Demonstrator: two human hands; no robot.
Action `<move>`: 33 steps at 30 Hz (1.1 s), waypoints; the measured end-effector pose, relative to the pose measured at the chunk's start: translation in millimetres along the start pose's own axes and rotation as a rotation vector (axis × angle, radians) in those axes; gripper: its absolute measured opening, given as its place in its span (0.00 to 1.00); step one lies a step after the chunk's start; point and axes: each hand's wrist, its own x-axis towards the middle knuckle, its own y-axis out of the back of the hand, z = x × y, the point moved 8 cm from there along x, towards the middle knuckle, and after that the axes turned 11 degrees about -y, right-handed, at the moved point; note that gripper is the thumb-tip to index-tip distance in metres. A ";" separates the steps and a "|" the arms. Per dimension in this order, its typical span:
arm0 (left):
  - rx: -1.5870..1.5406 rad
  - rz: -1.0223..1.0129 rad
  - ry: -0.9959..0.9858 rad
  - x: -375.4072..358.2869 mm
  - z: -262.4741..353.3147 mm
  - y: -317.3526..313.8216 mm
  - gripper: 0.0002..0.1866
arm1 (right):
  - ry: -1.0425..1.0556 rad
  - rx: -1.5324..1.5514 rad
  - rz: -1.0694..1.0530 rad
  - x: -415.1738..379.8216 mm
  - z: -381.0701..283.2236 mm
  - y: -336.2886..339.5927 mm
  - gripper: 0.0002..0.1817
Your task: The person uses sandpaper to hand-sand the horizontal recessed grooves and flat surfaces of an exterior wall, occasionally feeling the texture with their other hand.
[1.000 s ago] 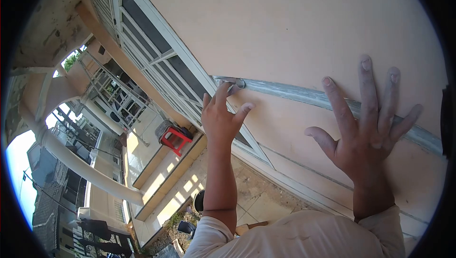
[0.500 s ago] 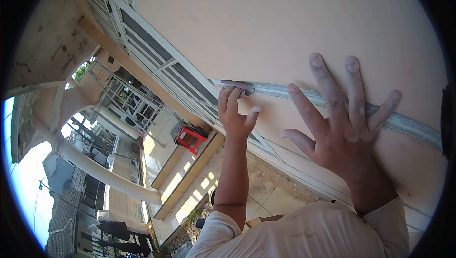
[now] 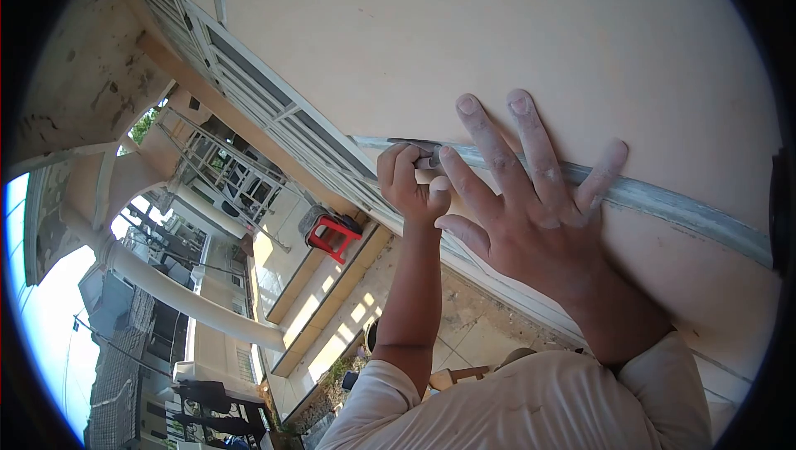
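Note:
A long grey-white strip of moulding runs slantwise across the pale peach wall. My left hand has its fingers curled over a folded piece of dark grey sandpaper, held against the strip near its left end. Part of the sandpaper is hidden by the fingers. Close to the right of it, my right hand lies across the strip and wall, fingers spread and holding nothing. Pale dust coats its fingers, and its index fingertip is very near the sandpaper.
White window bars border the wall on the left. Beyond them a red plastic stool stands by the tiled steps. A metal frame and a round column stand farther off on the porch.
My right hand has slid left along the strip, closing the gap to my left hand. My left hand stays near the strip's left end, still holding the sandpaper.

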 end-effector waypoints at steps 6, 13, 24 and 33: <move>-0.047 0.017 0.138 -11.0 -34.5 8.4 0.36 | -0.011 0.022 -0.013 0.2 -0.4 3.3 0.27; -0.022 -0.026 -0.063 -6.0 1.7 5.0 0.37 | -0.006 0.109 -0.097 -4.8 -4.0 -2.5 0.29; -0.046 -0.062 -0.138 -1.3 7.4 10.0 0.37 | -0.013 0.200 -0.069 -6.3 -1.9 2.1 0.27; 0.044 0.013 -0.061 -15.7 16.9 5.0 0.33 | -0.024 0.235 0.007 -7.2 -5.2 1.2 0.26</move>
